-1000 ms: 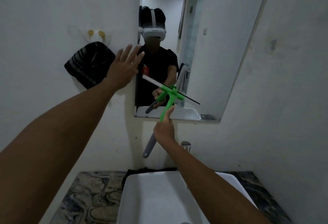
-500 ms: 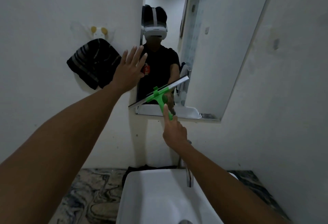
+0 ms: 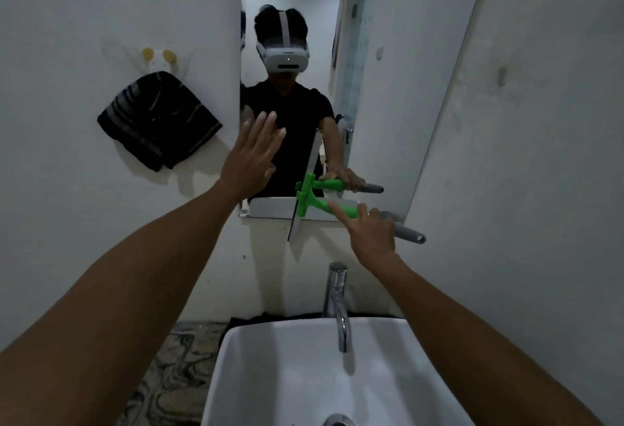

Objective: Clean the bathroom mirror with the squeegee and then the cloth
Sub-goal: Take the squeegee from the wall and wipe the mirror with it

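1. Holding the squeegee [image 3: 312, 201] in our right hand [image 3: 371, 240], fingers wrapped round its handle with the index finger stretched along the green part. The handle runs out to the right, grey end poking past our hand.
2. Its blade stands nearly upright, crossing the bottom edge of the mirror [image 3: 388, 94], low on the glass.
3. Our left hand [image 3: 251, 162] is spread flat with fingers straight, up at the mirror's left edge. Can't tell if it's actually touching the glass or the wall.
4. A dark striped cloth [image 3: 158, 120] hangs on the wall left of the mirror, well apart from both hands.
5. Nearer to us, below the mirror, sit a white sink [image 3: 270, 375] and a chrome tap [image 3: 337, 304].
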